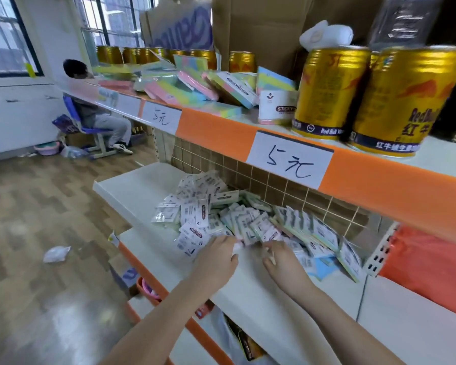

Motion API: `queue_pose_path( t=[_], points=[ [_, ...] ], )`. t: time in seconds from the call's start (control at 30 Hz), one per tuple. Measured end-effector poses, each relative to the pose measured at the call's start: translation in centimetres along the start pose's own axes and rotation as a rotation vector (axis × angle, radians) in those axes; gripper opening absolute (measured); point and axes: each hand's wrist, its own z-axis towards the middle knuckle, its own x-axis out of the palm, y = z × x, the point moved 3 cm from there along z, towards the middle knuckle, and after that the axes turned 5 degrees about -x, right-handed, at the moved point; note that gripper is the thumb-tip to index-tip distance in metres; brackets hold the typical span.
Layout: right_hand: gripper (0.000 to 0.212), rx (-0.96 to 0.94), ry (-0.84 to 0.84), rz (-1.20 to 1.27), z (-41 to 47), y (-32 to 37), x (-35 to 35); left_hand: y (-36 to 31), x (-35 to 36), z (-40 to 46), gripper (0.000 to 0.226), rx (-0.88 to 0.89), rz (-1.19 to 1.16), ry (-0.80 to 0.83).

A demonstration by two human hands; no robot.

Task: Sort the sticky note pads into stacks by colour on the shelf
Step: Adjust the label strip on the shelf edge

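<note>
A loose heap of wrapped sticky note pads (216, 214) with white labels lies on the white middle shelf (261, 293). My left hand (216, 262) and my right hand (282, 264) reach into the heap's front edge. A small pad (237, 246) with a pink edge sits at my left fingertips; motion blur hides whether either hand grips it. On the upper shelf (216, 133) larger pastel pads (195, 88) in pink, green, yellow and blue lie in a jumble.
Gold Red Bull cans (406, 101) stand on the upper shelf at right, more cans along the back. An orange bag (429, 264) fills the bay to the right. A person sits on a chair (90, 127) at far left. Crumpled paper (56, 254) lies on the floor.
</note>
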Motion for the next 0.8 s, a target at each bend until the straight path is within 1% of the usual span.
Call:
queue_pose_path(
  t=[0.1,0.17,0.23,0.3,0.37,0.4,0.43,0.47,0.5,0.57,0.6,0.63,0.7,0.8],
  points=[
    [0.028,0.03,-0.077,-0.01,1.6,-0.4,0.3,0.3,1.1,2.5,0.041,0.041,0.012,-0.023],
    [0.027,0.044,-0.122,-0.014,2.7,-0.8,0.9,0.0,1.5,4.1,0.041,0.159,0.106,-0.074],
    [0.029,0.066,-0.132,-0.028,4.1,-1.1,1.6,-0.3,1.9,5.9,0.044,0.299,0.177,-0.071],
    [0.034,0.104,-0.123,-0.039,5.2,-1.2,2.1,0.3,2.8,8.2,0.053,0.383,0.245,-0.082],
    [0.04,0.15,-0.129,-0.052,6.1,-1.3,2.6,0.4,3.3,10.1,0.067,0.443,0.27,-0.024],
    [0.042,0.165,-0.136,-0.062,6.3,-1.3,2.9,0.5,3.5,10.7,0.077,0.456,0.295,0.03],
    [0.045,0.186,-0.143,-0.062,6.4,-1.2,3.2,0.4,3.6,11.0,0.084,0.463,0.337,0.086],
    [0.049,0.215,-0.148,-0.065,6.3,-1.1,3.7,0.4,3.6,11.1,0.085,0.458,0.373,0.138],
    [0.055,0.249,-0.148,-0.077,6.2,-0.9,4.1,0.5,3.6,11.2,0.082,0.436,0.425,0.153],
    [0.077,0.292,-0.168,-0.101,6.1,-0.5,4.9,1.1,4.2,11.2,0.086,0.429,0.383,0.13],
    [0.086,0.314,-0.189,-0.102,6.1,-0.4,5.2,1.2,4.4,11.2,0.089,0.456,0.39,0.128],
    [0.087,0.335,-0.219,-0.103,6.2,-0.2,5.5,1.6,5.1,11.2,0.089,0.483,0.383,0.093],
    [0.074,0.346,-0.275,-0.123,6.3,0.0,5.8,2.1,6.1,11.5,0.08,0.536,0.351,0.022],
    [0.043,0.344,-0.309,-0.202,6.0,-0.1,6.3,2.0,5.8,11.2,0.057,0.588,0.376,-0.04]
  ],
)
